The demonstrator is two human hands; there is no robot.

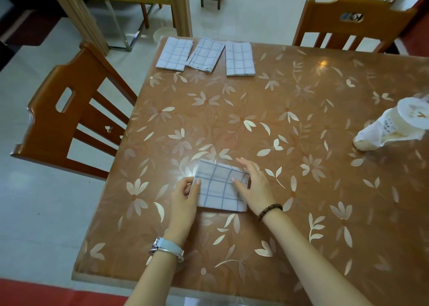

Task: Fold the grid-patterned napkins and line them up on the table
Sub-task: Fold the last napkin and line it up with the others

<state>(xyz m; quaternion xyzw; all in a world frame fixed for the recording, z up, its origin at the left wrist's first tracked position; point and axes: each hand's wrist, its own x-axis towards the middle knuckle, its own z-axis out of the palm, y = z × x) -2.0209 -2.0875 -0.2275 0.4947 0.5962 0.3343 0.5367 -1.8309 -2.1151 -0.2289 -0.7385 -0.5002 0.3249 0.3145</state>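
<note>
1 napkin (220, 190), between left hand (185, 200), right hand (256, 186)

grid napkin (219, 189): folded, flat, near edge | 3 folded napkins (205, 56): row, far edge

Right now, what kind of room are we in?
Probably a home dining room: there is a wooden table with a flowery cover, a wooden chair at its left side, and a second chair at its far side.
</note>
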